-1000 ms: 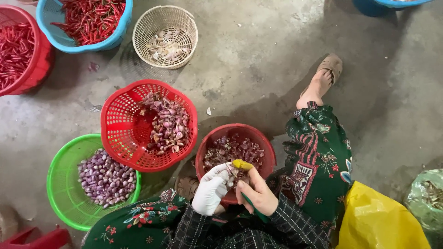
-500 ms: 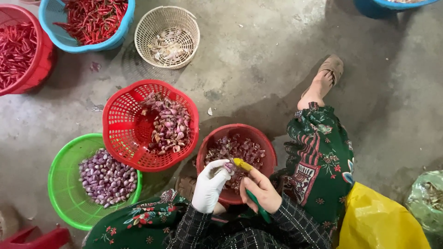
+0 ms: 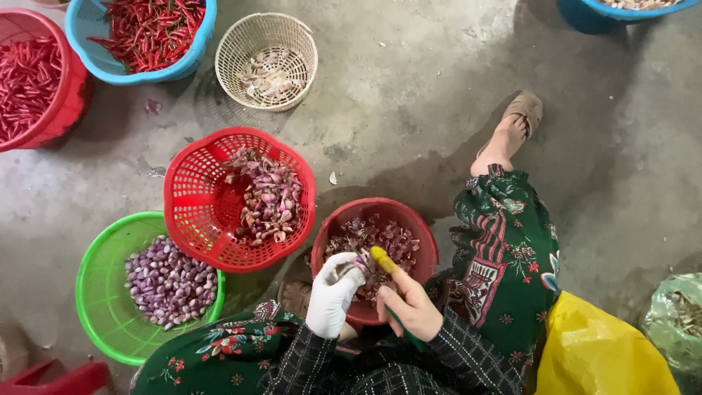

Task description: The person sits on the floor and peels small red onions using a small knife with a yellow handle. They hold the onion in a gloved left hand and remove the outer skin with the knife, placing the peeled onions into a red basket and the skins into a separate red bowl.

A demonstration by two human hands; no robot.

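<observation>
the left hand (image 3: 333, 300), in a white glove, pinches a small purple shallot (image 3: 360, 261) between its fingertips, just over the near rim of the dark red bowl (image 3: 428, 249); the right hand (image 3: 411, 303), bare but for a yellow cot on the forefinger, is clenched around a slim green-handled tool, its blade hidden, and that fingertip presses against the shallot; the bowl under both hands is well filled with papery purple skins, so a good deal of peeling looks done; the green basket (image 3: 99, 292) to the left holds a fair heap of clean, smooth peeled shallots, roughly covering its bottom; the red basket (image 3: 190, 183) between them still carries a loose pile of unpeeled ones with dry husks, so i judge the work somewhere past its middle, with that pile left to go; farther off on the concrete floor stand a cream basket (image 3: 234, 44) with a few pale scraps and tubs of red chillies (image 3: 146, 29), untouched
</observation>
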